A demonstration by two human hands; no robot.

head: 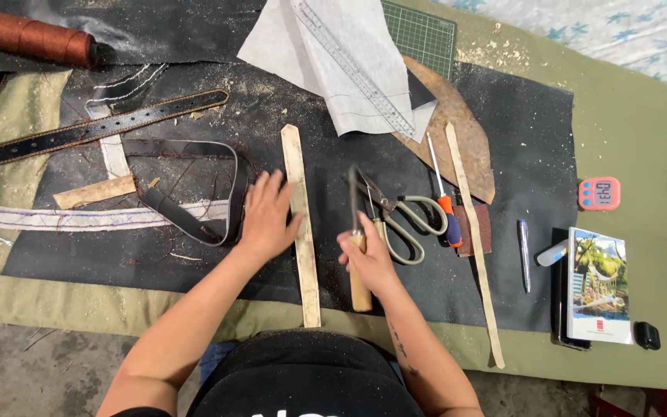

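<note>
My left hand (268,216) lies flat with fingers spread, pressing on a long pale leather strip (301,255) that runs away from me on the black mat (519,139). My right hand (366,259) grips a wooden-handled knife (360,289); its dark blade points up and away beside the strip. The hand is blurred. Scissors (399,216) with pale handles lie just right of the knife.
A screwdriver (443,197) with an orange and blue handle, a second long strip (472,239), a brown leather piece (465,131), a metal ruler (357,69) on paper, black belts (102,127), a pen (524,251), a pink timer (599,194), a booklet (599,286).
</note>
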